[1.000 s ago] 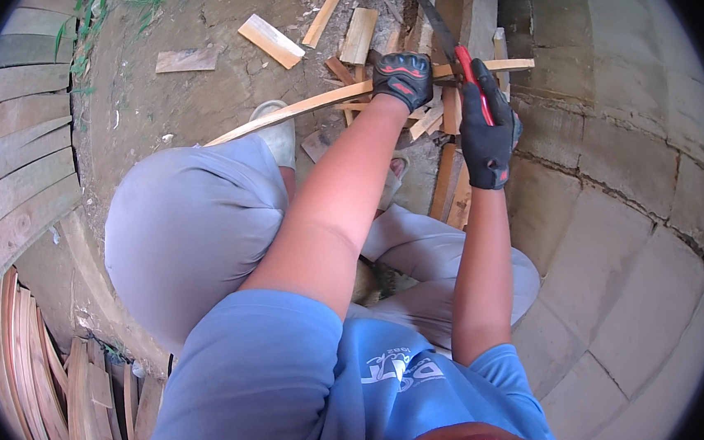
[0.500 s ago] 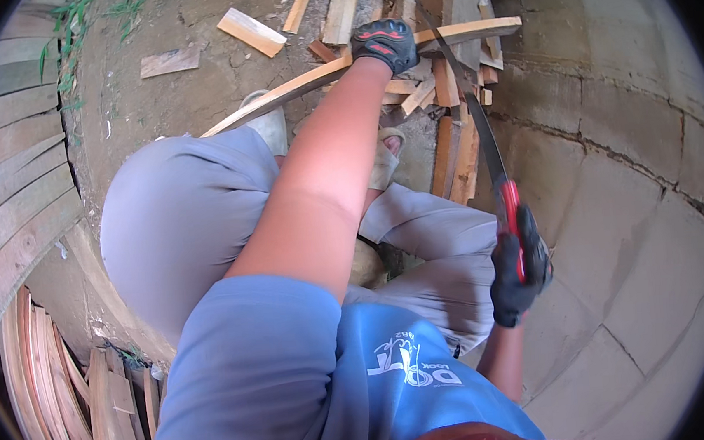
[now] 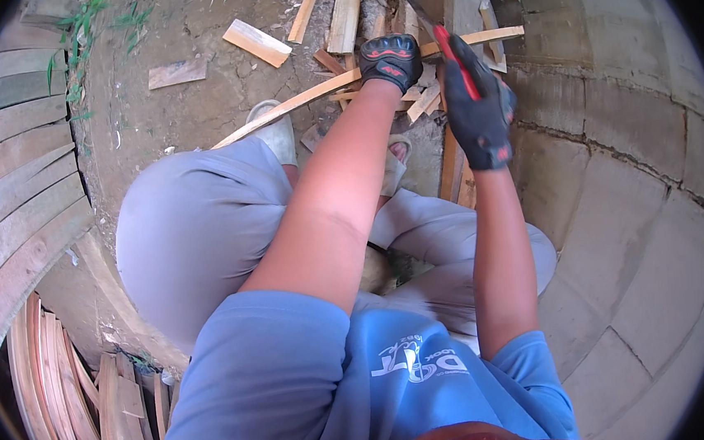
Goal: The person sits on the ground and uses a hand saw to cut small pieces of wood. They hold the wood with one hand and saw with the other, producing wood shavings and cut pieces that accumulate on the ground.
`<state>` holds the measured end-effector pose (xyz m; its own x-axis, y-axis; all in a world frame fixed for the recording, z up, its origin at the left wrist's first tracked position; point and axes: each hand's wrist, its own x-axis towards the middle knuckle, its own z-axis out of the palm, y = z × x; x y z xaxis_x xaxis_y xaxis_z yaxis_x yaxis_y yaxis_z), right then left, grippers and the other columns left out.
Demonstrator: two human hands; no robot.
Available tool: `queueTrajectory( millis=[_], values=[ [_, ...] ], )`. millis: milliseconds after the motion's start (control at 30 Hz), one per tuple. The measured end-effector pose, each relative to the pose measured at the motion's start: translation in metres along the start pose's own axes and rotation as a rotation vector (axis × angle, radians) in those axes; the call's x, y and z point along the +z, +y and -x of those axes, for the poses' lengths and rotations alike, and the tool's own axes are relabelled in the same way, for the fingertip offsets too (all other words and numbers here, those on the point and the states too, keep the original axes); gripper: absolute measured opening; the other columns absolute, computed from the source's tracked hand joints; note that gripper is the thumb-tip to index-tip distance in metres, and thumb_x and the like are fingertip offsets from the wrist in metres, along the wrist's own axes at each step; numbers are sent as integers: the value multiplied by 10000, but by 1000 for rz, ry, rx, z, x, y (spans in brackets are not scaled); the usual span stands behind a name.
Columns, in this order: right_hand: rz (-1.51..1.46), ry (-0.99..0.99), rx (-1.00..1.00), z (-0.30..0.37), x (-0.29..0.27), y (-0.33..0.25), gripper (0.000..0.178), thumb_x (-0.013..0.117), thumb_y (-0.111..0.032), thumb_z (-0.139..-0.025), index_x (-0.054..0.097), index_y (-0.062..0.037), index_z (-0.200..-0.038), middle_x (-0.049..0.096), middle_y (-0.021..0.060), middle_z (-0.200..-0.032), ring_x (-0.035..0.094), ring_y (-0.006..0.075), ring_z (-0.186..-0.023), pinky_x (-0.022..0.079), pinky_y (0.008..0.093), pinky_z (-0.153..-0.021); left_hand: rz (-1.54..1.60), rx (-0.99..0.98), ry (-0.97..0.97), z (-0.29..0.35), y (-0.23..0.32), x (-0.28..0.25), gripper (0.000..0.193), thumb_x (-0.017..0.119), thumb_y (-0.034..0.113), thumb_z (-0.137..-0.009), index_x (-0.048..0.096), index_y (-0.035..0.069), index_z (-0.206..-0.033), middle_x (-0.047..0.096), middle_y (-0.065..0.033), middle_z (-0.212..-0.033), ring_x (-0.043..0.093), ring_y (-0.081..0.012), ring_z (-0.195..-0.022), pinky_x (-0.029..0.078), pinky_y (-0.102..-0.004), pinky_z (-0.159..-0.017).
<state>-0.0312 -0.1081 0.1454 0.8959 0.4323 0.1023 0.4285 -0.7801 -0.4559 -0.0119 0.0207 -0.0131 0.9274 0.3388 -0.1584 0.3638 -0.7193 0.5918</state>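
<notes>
The person squats over bare ground with both gloved hands out at the far side of the scene. The left hand [image 3: 389, 58] presses down, closed, on a long thin wooden strip [image 3: 293, 106] that runs from the near left, by the pale shoe [image 3: 277, 132], across to the far right, where its end rests on the stone curb [image 3: 608, 109]. The right hand [image 3: 480, 115] is wrapped tight around the red handle of a machete [image 3: 436, 31] (the dark blade angles up and to the far left, its edge meeting the strip just right of the left glove).

As for progress, a fair amount looks done: short offcuts [image 3: 255, 43] and chips lie scattered on the dirt beyond the strip, and more split pieces [image 3: 425, 98] are heaped under the hands. The strip itself remains whole and long, so the cutting of this piece seems barely started. Curved slats [image 3: 52, 401] stacked at the near left appear untouched.
</notes>
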Motion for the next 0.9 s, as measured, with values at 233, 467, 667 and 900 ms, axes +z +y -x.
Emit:
queueTrajectory(
  millis=[233, 467, 667, 900],
  values=[
    [-109, 54, -49, 11, 3, 13, 380, 620, -275, -1056, 720, -177, -1410, 760, 216, -1250, 745, 409, -1129, 587, 477, -962, -21, 3, -158, -5, 2, -17, 421, 721, 425, -882, 818, 107, -1139, 791, -198, -1153, 773, -356, -1079, 615, -487, -936],
    [64, -70, 10, 138, -97, 16, 385, 641, -124, -1048, 709, -83, -1424, 756, 191, -1328, 761, 340, -1183, 586, 419, -982, -99, 55, -138, -8, -4, -16, 421, 715, 386, -878, 786, 62, -1138, 779, -215, -1183, 762, -390, -1096, 608, -502, -953],
    [-26, -49, 20, 186, -161, -10, 393, 687, -84, -1010, 716, -50, -1400, 775, 197, -1285, 782, 345, -1124, 597, 419, -964, -100, 19, -159, -9, 0, -20, 435, 707, 382, -879, 784, 73, -1176, 781, -205, -1181, 766, -388, -1086, 611, -498, -945],
    [22, -9, -36, 69, -79, -1, 398, 662, -198, -1028, 712, -135, -1418, 781, 165, -1241, 778, 356, -1075, 604, 424, -919, -80, 24, -154, -10, 2, -26, 410, 765, 398, -847, 807, 85, -1109, 793, -192, -1157, 775, -368, -1067, 616, -481, -935]
  ],
)
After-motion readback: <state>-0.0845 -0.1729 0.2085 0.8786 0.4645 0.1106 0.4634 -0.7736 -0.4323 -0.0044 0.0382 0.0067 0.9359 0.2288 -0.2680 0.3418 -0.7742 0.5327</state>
